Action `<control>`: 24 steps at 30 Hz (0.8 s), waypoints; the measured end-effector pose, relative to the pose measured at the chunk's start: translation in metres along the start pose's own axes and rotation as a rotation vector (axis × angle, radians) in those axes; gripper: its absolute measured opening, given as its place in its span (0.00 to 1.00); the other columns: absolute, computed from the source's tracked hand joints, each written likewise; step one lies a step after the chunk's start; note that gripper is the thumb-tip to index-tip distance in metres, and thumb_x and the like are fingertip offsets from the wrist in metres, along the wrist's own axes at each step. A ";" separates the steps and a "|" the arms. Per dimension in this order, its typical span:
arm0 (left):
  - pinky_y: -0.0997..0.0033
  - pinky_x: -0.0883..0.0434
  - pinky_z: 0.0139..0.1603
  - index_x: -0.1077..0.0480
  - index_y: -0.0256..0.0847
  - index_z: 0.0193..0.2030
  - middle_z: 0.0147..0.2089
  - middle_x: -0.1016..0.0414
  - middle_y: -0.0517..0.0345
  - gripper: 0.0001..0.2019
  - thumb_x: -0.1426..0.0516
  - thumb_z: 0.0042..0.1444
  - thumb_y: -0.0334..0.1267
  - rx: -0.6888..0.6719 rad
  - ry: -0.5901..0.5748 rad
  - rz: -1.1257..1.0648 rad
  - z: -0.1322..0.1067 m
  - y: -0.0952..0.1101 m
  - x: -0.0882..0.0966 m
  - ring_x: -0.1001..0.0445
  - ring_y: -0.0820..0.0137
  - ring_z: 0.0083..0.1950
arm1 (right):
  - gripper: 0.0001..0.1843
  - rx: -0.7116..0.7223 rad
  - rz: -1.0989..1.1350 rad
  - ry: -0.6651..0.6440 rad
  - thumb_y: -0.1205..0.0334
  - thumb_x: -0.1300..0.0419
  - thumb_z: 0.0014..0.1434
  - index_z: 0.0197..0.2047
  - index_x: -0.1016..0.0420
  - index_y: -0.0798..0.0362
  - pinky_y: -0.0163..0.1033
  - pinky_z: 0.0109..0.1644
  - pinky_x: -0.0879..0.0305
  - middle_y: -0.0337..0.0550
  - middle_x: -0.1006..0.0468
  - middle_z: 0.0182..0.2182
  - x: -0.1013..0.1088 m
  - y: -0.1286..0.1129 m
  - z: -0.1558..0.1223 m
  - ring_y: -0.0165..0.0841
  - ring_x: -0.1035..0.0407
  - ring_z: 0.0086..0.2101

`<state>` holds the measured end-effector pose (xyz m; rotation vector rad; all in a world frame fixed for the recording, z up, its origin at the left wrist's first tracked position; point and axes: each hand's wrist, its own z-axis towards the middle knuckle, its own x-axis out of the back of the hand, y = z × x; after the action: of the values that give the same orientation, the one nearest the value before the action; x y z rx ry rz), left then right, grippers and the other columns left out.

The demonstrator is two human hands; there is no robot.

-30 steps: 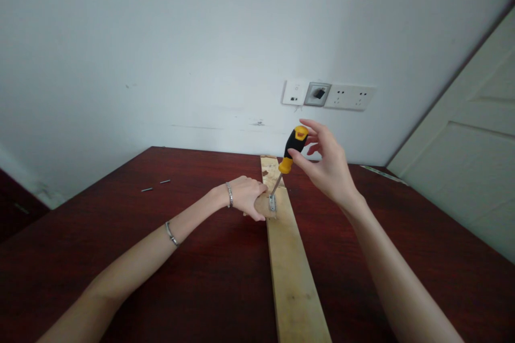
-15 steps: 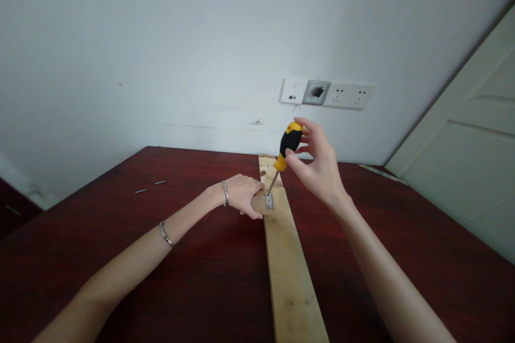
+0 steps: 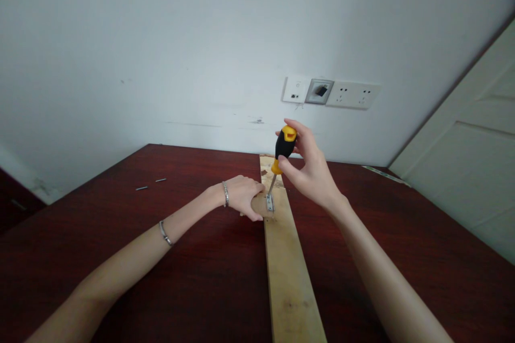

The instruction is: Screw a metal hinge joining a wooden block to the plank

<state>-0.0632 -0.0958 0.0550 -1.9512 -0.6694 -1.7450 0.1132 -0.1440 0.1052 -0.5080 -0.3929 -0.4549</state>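
A long pale wooden plank (image 3: 289, 273) lies lengthwise on the dark red table (image 3: 201, 268). A small metal bracket (image 3: 270, 202) sits on the plank beside a small wooden block (image 3: 258, 204). My left hand (image 3: 243, 194) is closed around that block and presses it against the plank's left edge. My right hand (image 3: 308, 169) grips the black and yellow handle of a screwdriver (image 3: 281, 153), fingers wrapped round it. The screwdriver stands nearly upright, tilted slightly right, with its tip on the bracket.
Two small metal pins (image 3: 151, 184) lie on the table at the far left. Wall sockets (image 3: 332, 92) sit on the white wall behind the table. A pale door (image 3: 466, 155) stands at the right. A thin strip (image 3: 384, 175) lies at the table's far right edge.
My right hand has closed more tightly round the screwdriver handle and shifted left, bringing the screwdriver more upright. The left hand and block stay put.
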 end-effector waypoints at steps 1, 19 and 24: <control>0.67 0.31 0.37 0.31 0.39 0.46 0.43 0.22 0.51 0.31 0.40 0.41 0.61 0.003 0.000 0.001 0.000 0.000 0.000 0.23 0.58 0.41 | 0.33 0.006 -0.023 0.005 0.64 0.41 0.56 0.63 0.45 0.45 0.50 0.52 0.32 0.48 0.34 0.56 -0.001 0.000 0.000 0.41 0.35 0.52; 0.66 0.31 0.36 0.31 0.39 0.44 0.42 0.22 0.51 0.31 0.40 0.42 0.62 -0.004 0.021 -0.002 -0.001 -0.002 -0.004 0.23 0.58 0.40 | 0.30 0.021 -0.130 0.115 0.56 0.37 0.54 0.58 0.42 0.45 0.49 0.45 0.30 0.47 0.32 0.50 -0.007 0.006 -0.002 0.40 0.34 0.44; 0.67 0.31 0.36 0.31 0.40 0.45 0.43 0.22 0.51 0.31 0.40 0.42 0.62 0.002 0.018 -0.002 -0.001 0.000 -0.003 0.23 0.58 0.40 | 0.31 0.005 -0.061 0.109 0.58 0.39 0.56 0.61 0.43 0.44 0.47 0.47 0.30 0.46 0.32 0.51 -0.007 0.009 -0.003 0.39 0.33 0.45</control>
<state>-0.0649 -0.0965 0.0521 -1.9321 -0.6671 -1.7603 0.1132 -0.1360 0.0966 -0.4654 -0.3053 -0.5382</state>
